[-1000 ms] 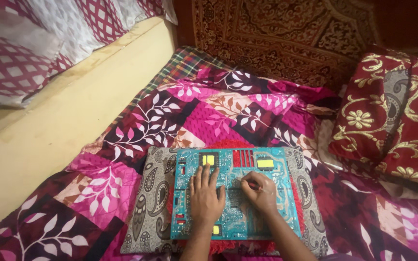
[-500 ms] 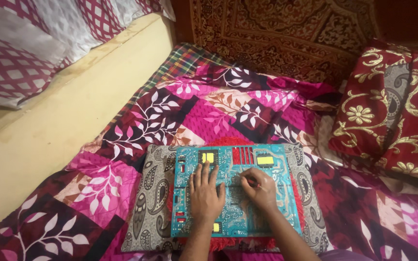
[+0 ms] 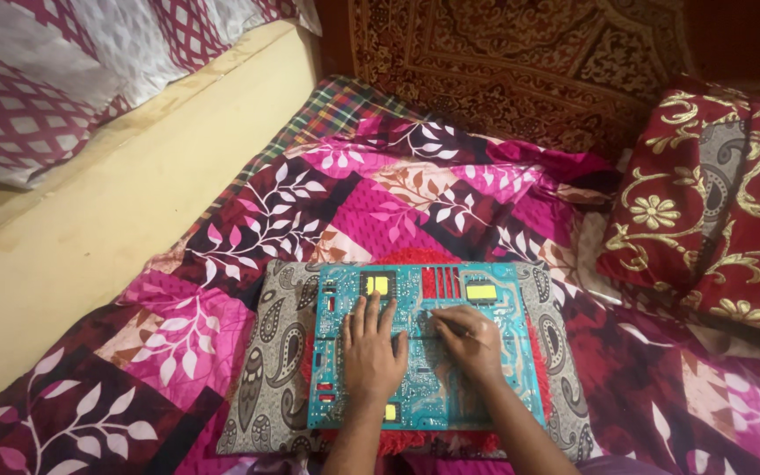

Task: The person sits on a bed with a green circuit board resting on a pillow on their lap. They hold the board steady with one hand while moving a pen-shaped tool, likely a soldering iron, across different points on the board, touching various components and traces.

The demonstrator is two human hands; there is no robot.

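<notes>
A large teal circuit board [image 3: 507,352] with yellow and red components lies flat on a grey paisley cushion [image 3: 270,352]. My left hand [image 3: 371,347] rests palm down on the board's left half, fingers spread toward a yellow part [image 3: 377,284]. My right hand [image 3: 468,339] sits on the middle of the board with fingers curled, seeming to pinch a thin tool; I cannot make the tool out clearly. Another yellow part [image 3: 481,291] sits at the board's far right.
The cushion lies on a pink and maroon floral quilt [image 3: 354,193]. A cream ledge [image 3: 107,211] with a patterned bedsheet runs along the left. A red and gold pillow [image 3: 714,202] lies at the right, a patterned carpet [image 3: 521,53] beyond.
Both hands stay on the board; the right hand has shifted very slightly. The view is nearly the same.
</notes>
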